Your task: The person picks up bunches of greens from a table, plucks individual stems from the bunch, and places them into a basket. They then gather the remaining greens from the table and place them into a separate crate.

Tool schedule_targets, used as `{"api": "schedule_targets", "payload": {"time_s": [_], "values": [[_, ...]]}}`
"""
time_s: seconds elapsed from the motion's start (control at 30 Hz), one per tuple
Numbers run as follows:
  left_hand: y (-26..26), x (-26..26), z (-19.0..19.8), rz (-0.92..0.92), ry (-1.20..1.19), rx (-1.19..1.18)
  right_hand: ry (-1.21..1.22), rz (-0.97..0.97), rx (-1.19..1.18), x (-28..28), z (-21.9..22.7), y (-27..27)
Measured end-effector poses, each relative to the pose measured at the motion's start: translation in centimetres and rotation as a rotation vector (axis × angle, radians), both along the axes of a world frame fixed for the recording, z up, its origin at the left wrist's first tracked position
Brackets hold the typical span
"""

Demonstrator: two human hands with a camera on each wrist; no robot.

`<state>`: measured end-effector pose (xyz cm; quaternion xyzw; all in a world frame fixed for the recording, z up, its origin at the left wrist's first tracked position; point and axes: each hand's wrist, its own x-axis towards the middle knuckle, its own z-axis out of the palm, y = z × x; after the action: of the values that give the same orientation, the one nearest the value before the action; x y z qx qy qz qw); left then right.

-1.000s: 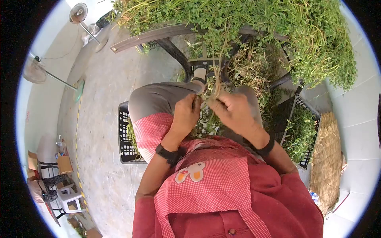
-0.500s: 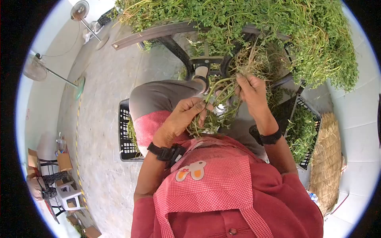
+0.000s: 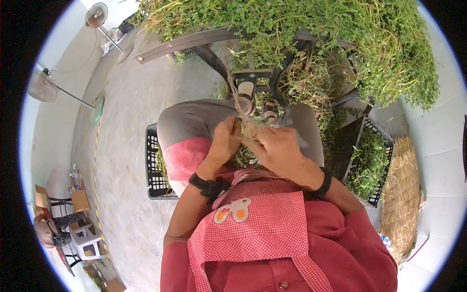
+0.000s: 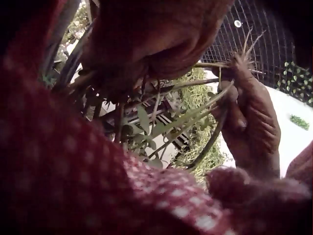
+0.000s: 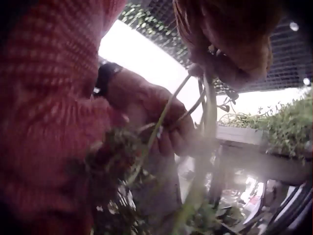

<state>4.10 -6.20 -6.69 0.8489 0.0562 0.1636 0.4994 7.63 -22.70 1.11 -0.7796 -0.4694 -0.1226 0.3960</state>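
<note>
Both hands are close together above the lap, working a bunch of green plant stems [image 4: 195, 116]. My left hand [image 3: 225, 142] has its fingers curled round the stems, seen also from the side in the right wrist view. Just beside it, my right hand [image 3: 278, 150] pinches the stems near thin, root-like ends [image 4: 247, 56]. Pale fibrous strands [image 3: 236, 92] stick up from between the hands in the head view. Leaves and more stems hang below the fingers [image 5: 178, 139] in the right wrist view, partly blurred.
A table edge [image 3: 194, 41] with a big heap of leafy greens [image 3: 311, 24] stands in front. Black crates [image 3: 152, 170] flank the knees; one at right holds greens [image 3: 367, 165]. Dry plant litter [image 3: 311, 80] lies under the table. A straw mat [image 3: 400, 194] and fans [image 3: 97, 15] stand farther out.
The right hand first moved up and right from the left hand, stems stretched between them, then came back down beside it. The fibrous strands now point up and left.
</note>
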Motion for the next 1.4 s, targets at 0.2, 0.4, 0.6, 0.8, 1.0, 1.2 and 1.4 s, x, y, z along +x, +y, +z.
{"api": "schedule_targets", "payload": {"time_s": [0.2, 0.4, 0.6, 0.8, 1.0, 1.2, 1.4], "values": [[0.3, -0.6, 4.1, -0.251, 0.420, -0.766, 0.813, -0.226, 0.420, 6.8, -0.4, -3.2], [-0.6, -2.1, 5.7, -0.428, 0.411, -0.968, 0.891, -0.190, 0.545, 8.0, -1.1, -4.2], [-0.9, -1.7, 4.8, -0.471, 0.362, -0.702, 0.869, -0.172, 0.555, 8.0, -0.8, -4.7], [-2.4, 1.1, -2.5, -0.119, 0.106, 0.232, 0.011, -0.065, 0.013, 2.2, 1.5, -2.1], [2.6, 1.2, -5.1, 0.072, 0.125, -0.732, 0.176, 0.072, 0.131, -0.4, 2.6, -0.8], [1.6, -0.1, 2.4, 0.010, 0.248, -0.836, 1.081, 0.061, 0.503, 5.6, 1.0, -2.6], [-0.3, -0.4, 5.3, -0.110, 0.279, -0.932, 1.242, 0.111, 0.616, 6.3, -1.4, -2.7]]}}
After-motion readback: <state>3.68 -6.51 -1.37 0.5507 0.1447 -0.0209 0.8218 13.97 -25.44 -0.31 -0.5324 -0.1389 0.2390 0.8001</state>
